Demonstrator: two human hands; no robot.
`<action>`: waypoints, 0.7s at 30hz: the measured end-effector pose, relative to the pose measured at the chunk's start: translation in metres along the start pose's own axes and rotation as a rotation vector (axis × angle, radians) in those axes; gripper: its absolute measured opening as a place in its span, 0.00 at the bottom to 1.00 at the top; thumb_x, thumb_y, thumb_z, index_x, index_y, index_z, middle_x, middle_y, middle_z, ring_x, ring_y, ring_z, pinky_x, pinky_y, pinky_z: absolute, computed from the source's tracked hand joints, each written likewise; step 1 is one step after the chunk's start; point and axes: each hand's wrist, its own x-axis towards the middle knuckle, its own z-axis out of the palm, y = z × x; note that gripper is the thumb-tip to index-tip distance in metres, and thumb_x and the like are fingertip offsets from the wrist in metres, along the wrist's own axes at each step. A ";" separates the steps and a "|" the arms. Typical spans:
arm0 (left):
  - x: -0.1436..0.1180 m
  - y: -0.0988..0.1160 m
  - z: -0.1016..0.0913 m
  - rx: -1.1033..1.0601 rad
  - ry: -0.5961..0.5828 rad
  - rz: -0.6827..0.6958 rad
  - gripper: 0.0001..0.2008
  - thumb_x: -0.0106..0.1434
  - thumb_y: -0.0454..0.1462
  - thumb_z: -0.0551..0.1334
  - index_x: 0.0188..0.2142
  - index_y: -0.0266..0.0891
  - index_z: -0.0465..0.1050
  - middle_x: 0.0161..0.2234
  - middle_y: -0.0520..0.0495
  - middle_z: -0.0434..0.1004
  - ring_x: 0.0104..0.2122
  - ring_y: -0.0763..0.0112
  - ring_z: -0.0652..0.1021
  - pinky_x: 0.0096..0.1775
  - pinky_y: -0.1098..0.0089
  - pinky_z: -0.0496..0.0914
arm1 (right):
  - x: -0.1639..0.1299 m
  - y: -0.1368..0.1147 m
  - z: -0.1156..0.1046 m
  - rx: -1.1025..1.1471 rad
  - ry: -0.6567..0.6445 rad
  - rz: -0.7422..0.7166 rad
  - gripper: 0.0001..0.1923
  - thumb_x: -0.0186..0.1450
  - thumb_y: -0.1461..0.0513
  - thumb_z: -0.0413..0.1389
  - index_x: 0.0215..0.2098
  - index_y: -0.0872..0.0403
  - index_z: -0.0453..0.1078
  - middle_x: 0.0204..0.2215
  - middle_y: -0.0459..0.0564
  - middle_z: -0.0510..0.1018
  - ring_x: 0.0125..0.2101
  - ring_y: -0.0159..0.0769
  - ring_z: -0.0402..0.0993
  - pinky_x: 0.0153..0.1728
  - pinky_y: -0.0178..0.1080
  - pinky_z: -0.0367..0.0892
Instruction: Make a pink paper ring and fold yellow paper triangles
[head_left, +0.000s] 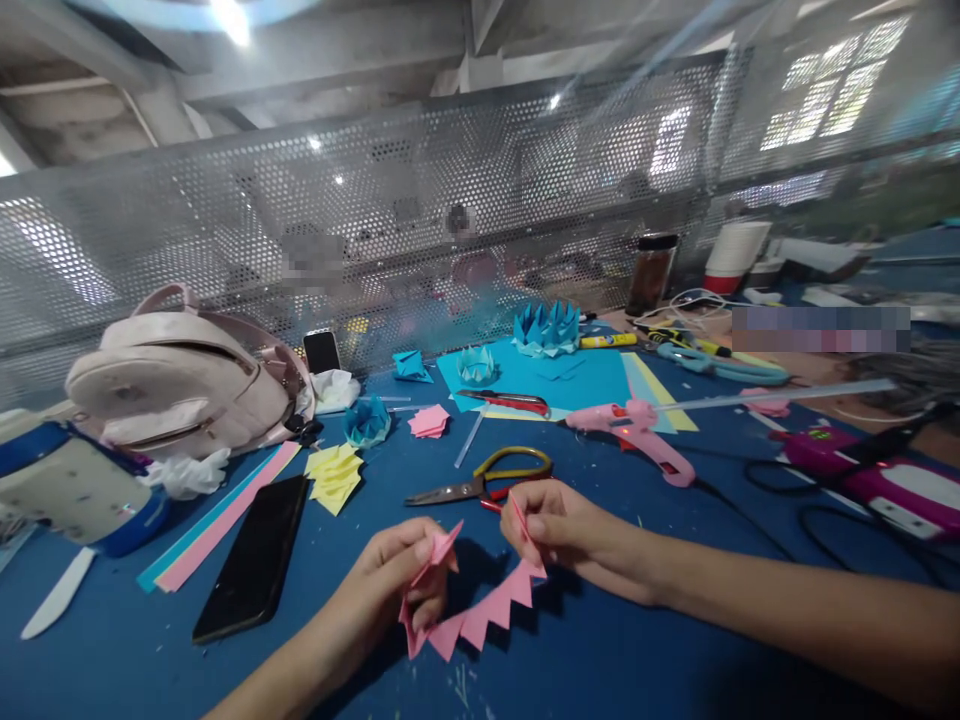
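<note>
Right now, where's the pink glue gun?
In the head view the pink glue gun lies on the blue table, right of centre, beyond the right hand, beside the yellow-handled scissors and near the cyan paper sheet.

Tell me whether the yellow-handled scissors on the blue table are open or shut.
Shut, or nearly: the yellow-handled metal scissors lie flat on the blue table, blades together as one narrow point, handle loops close together.
</note>
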 end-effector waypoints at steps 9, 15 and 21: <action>-0.010 0.006 0.006 0.425 0.107 0.034 0.22 0.63 0.53 0.65 0.29 0.35 0.71 0.21 0.55 0.60 0.21 0.78 0.59 0.24 0.75 0.52 | 0.001 0.000 0.006 -0.228 -0.134 0.005 0.16 0.60 0.54 0.67 0.26 0.59 0.75 0.22 0.45 0.75 0.22 0.26 0.68 0.27 0.31 0.64; -0.015 0.010 0.017 0.742 0.133 0.056 0.18 0.67 0.48 0.59 0.28 0.37 0.71 0.21 0.55 0.61 0.23 0.75 0.60 0.27 0.73 0.54 | -0.007 -0.004 0.014 -0.456 -0.188 0.087 0.18 0.63 0.51 0.63 0.28 0.59 0.74 0.27 0.46 0.74 0.24 0.26 0.69 0.26 0.29 0.63; -0.015 0.012 0.020 0.798 0.096 0.065 0.17 0.67 0.46 0.58 0.29 0.37 0.72 0.21 0.56 0.59 0.23 0.75 0.60 0.27 0.73 0.53 | -0.007 0.000 0.013 -0.591 -0.211 0.018 0.17 0.65 0.52 0.62 0.28 0.57 0.75 0.26 0.45 0.73 0.27 0.27 0.67 0.27 0.29 0.60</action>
